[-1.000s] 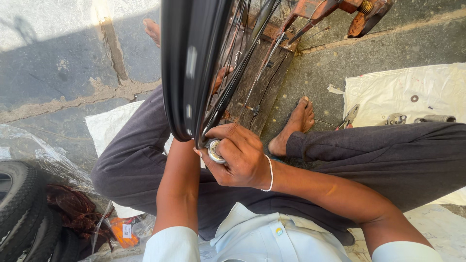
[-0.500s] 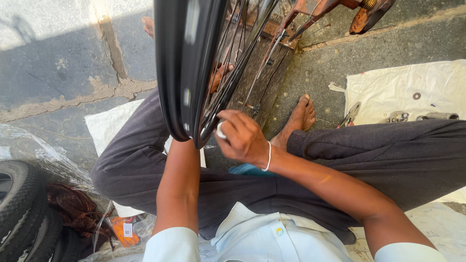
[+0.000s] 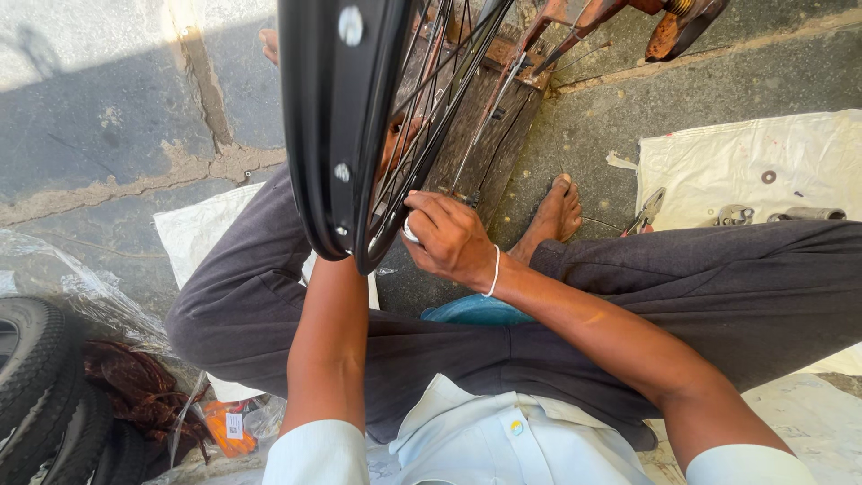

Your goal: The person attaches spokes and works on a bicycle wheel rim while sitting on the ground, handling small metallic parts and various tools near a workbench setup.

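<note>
Between my knees, a black wheel rim (image 3: 337, 117) stands up on its edge, right in front of me. Thin spokes (image 3: 431, 99) run from it toward the middle of the wheel.

My right hand (image 3: 453, 241) is at the lower edge of the rim. My fingers (image 3: 433, 208) are curled tight around a small round silver tool (image 3: 409, 232), and the tool sits against the spokes close to the rim. A thin white band (image 3: 495, 269) goes around that wrist.

My left arm (image 3: 328, 341) goes up behind the rim. My left hand (image 3: 395, 144) is on the far side of the wheel, and I only see bits of it through the spokes. I cannot tell if those fingers are holding on or loose.

I sit on the ground with my legs crossed, in dark trousers (image 3: 628, 296). My bare foot (image 3: 552, 216) rests on the stone floor past my right hand. A blue thing (image 3: 476, 310) pokes out under my right arm.

A rusty metal stand (image 3: 575, 18) is behind the wheel. On my right, a white sheet (image 3: 754, 171) lies on the floor, with pliers (image 3: 648, 210) at its edge and small metal parts (image 3: 781, 216) on it. On my left are black tyres (image 3: 36, 386), a brown tangle of cord (image 3: 126, 386) and some clear plastic (image 3: 81, 278).
</note>
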